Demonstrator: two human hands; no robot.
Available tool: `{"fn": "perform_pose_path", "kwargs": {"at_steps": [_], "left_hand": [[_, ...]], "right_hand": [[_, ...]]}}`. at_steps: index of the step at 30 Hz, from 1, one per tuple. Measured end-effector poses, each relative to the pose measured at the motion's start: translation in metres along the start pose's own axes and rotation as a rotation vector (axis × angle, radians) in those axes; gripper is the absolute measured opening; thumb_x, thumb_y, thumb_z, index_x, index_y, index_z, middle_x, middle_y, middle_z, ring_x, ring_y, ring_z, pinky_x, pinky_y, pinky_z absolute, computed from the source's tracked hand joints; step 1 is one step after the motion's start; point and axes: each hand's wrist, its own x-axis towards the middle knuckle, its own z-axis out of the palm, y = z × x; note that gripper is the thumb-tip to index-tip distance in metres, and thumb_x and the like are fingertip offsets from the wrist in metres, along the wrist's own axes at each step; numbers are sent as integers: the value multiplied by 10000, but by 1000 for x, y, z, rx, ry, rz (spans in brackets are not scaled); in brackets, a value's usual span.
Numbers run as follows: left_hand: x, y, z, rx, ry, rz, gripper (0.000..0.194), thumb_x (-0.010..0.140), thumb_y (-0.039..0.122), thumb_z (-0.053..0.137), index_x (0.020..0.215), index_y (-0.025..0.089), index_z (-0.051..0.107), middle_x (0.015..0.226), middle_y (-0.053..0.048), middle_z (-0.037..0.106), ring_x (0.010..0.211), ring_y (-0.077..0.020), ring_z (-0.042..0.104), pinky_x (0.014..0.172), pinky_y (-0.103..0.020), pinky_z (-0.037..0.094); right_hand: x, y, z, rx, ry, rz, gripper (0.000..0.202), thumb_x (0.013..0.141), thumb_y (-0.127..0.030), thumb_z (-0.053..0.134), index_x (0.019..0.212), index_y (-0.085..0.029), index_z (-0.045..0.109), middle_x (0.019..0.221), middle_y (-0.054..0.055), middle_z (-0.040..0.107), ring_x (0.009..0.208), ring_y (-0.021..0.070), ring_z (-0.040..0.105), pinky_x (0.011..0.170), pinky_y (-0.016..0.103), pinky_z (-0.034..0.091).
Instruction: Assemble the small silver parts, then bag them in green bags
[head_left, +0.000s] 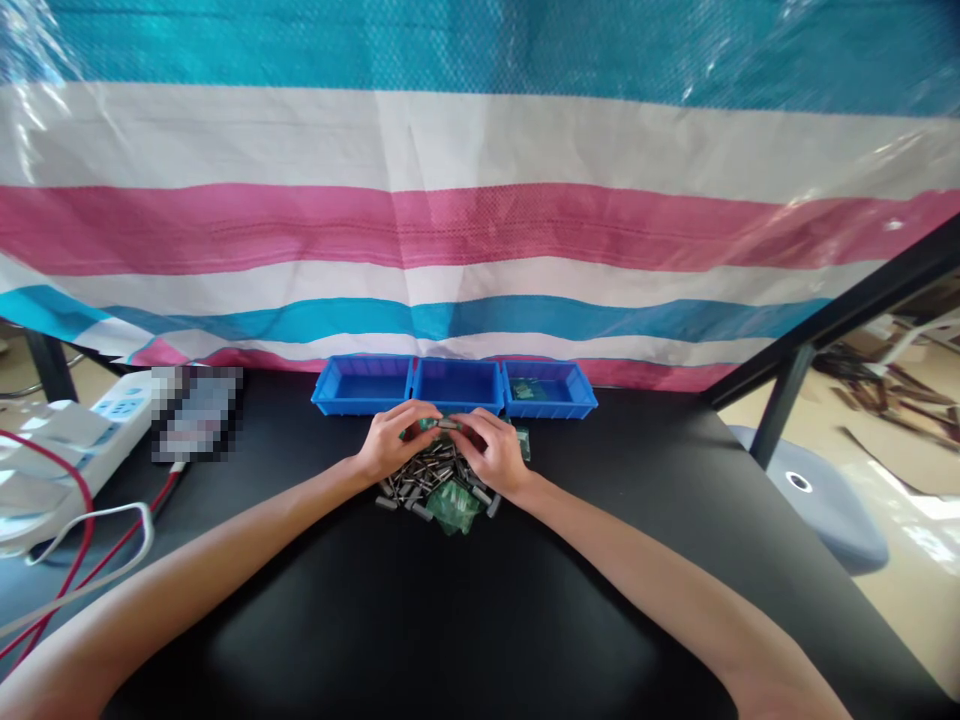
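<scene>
My left hand (393, 440) and my right hand (495, 450) meet over a pile on the black table, fingers pinched. Between their fingertips is a small grey metal cylinder (447, 423). Green plastic, apparently a small bag (427, 424), shows at my left fingers, partly hidden by them. Below lies a heap of slim metal pins (435, 472) mixed with grey cylinders (421, 511). A crumpled green plastic bag (454, 508) lies at its near edge. More green plastic (523, 443) sits beside my right hand.
Behind my hands stand three joined blue bins, a left bin (363, 408), a middle bin (459, 404) and a right bin (551, 409) with green packets inside. A white power strip (112, 420) and red cable (82, 555) lie left. A striped sheet (480, 230) hangs behind.
</scene>
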Motion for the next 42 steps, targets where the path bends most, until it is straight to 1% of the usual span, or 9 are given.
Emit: {"fn": "perform_pose_path", "kwargs": {"at_steps": [7, 12, 16, 19, 22, 27, 30, 35, 42], "left_hand": [[-1, -1, 0, 16, -1, 8, 152, 881, 271, 603, 989, 174, 648, 962, -65, 676, 583, -66, 560, 598, -196, 498], [-1, -2, 0, 22, 9, 13, 155, 873, 261, 620, 1004, 183, 652, 969, -55, 675, 593, -65, 568, 606, -192, 496], [-2, -2, 2, 45, 42, -38, 192, 888, 231, 587, 1072, 194, 625, 853, -16, 669, 565, -62, 553, 586, -179, 478], [-4, -2, 3, 44, 82, -79, 186, 889, 219, 565, 1066, 183, 611, 782, 1, 656, 544, -60, 551, 580, -172, 474], [-5, -3, 4, 39, 88, -88, 188, 884, 211, 564, 1063, 178, 609, 752, 10, 657, 535, -55, 556, 582, -165, 475], [-4, -2, 4, 3, 89, -96, 198, 896, 233, 547, 1076, 172, 603, 795, -9, 695, 538, -62, 586, 576, -171, 483], [-3, 0, 3, -37, 82, -100, 188, 912, 217, 518, 1081, 172, 587, 827, -15, 713, 497, -54, 568, 556, -173, 482], [-2, 2, 3, -3, 102, -86, 171, 887, 213, 566, 1051, 173, 594, 796, 1, 701, 506, -51, 548, 564, -168, 475], [-3, 2, 3, 8, 119, -85, 180, 880, 220, 570, 1053, 173, 582, 799, 0, 688, 516, -56, 551, 588, -182, 480]], "right_hand": [[1, -1, 0, 1, -8, -4, 155, 926, -272, 545, 990, -177, 649, 805, 44, 610, 677, 141, 584, 630, 243, 477], [1, -3, 0, 16, 22, -26, 148, 925, -276, 548, 944, -160, 639, 806, 47, 611, 650, 134, 570, 608, 244, 466], [1, -3, -1, 4, 48, -10, 140, 921, -274, 546, 935, -163, 630, 756, 34, 582, 601, 127, 531, 578, 250, 449], [0, -2, 0, -8, 40, 0, 132, 918, -274, 547, 930, -169, 627, 736, 29, 571, 600, 130, 532, 577, 253, 445], [0, -1, 0, -1, 42, -5, 130, 918, -271, 547, 932, -168, 625, 745, 31, 572, 616, 133, 547, 579, 253, 444], [0, -3, -1, -2, 38, -5, 127, 916, -271, 547, 927, -171, 624, 745, 29, 570, 611, 131, 542, 573, 251, 441], [1, -4, -2, -4, 36, -3, 131, 917, -275, 541, 910, -171, 620, 733, 24, 558, 588, 125, 516, 565, 250, 433], [1, -4, -2, 2, 24, 3, 135, 919, -280, 538, 906, -172, 618, 733, 25, 554, 594, 126, 520, 567, 248, 430], [1, -3, -1, 6, 35, 1, 116, 909, -266, 559, 918, -171, 625, 739, 25, 570, 611, 129, 541, 576, 250, 447]]}}
